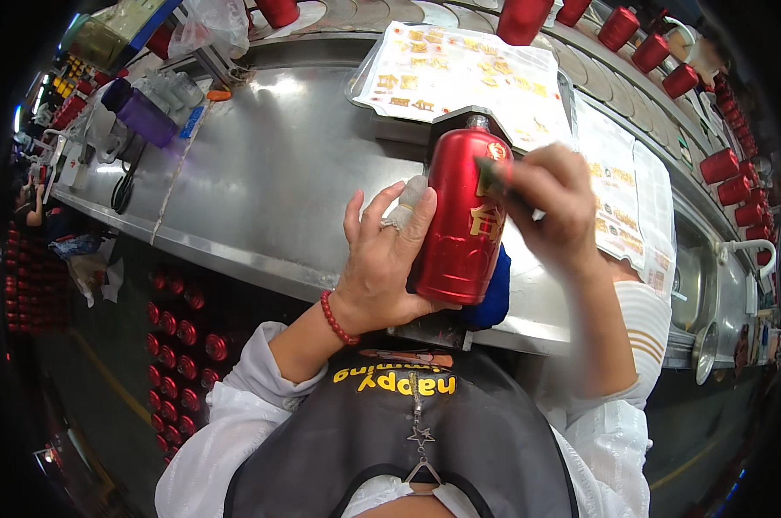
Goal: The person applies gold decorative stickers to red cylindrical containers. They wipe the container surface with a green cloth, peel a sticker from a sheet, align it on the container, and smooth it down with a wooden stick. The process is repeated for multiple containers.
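Red bottles fill this workshop, some standing beyond the long metal worktop [291, 164] and many more packed below it on the left. Sheets of gold characters [541, 82] lie at the worktop's far side, with another batch to the right. Nearest the seated person is the red bottle [452, 216] being worked on, laid back over a dark stand [474, 111], its neck pointing away and a blue cloth [496, 296] tucked at its lower right. From here, the left hand [380, 269] looks cupped against the bottle's left side near the base, one finger along it, the others spread; one finger wears a white cover. The right hand [556, 194], blurred, is closed on a small dark tool [487, 178] touching the bottle's front by the gold lettering [487, 223]. I'd judge the step to be smoothing that lettering down; next would come firm, even strokes, with the left hand keeping the bottle from rolling.
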{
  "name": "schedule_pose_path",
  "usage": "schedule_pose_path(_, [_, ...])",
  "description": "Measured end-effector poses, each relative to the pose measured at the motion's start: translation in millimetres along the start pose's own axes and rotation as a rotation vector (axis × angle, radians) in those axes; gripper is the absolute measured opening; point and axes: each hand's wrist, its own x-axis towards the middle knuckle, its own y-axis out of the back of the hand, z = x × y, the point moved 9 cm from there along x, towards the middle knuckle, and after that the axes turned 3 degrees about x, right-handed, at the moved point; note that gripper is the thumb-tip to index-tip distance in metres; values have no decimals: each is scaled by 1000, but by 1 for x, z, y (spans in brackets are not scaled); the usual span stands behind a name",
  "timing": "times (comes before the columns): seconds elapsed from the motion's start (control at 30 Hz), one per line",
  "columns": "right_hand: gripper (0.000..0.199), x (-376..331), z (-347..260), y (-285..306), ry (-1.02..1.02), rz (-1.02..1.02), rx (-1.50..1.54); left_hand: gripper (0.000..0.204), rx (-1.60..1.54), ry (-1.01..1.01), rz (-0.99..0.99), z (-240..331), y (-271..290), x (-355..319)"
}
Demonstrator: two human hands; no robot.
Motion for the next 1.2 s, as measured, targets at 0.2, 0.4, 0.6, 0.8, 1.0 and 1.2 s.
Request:
schedule_pose_path(0.2, [24, 4, 9, -9, -138, -159, 490, 120, -59, 48, 12, -7, -3, -11])
schedule_pose_path(0.4, [23, -34, -42, -5, 23, -198, 554, 125, -71, 53, -8, -19, -17, -18])
schedule_pose_path(0.6, [21, -66, 57, 13, -532, 116, 282, 125, -119, 71, -65, -23, -22, -19])
schedule_pose_path(0.8, [31, -164, 248, 75, -680, -164, -513, 122, -158, 59, -31, -22, -27, -20])
schedule_pose_path(1.0, [22, -201, 394, 80, -940, -391, -600, 113, -141, 54, -41, -22, -27, -21])
schedule_pose_path(1.2, [56, -180, 449, 83, -1100, -323, -713, 100, -97, 69, -46, -20, -26, -22])
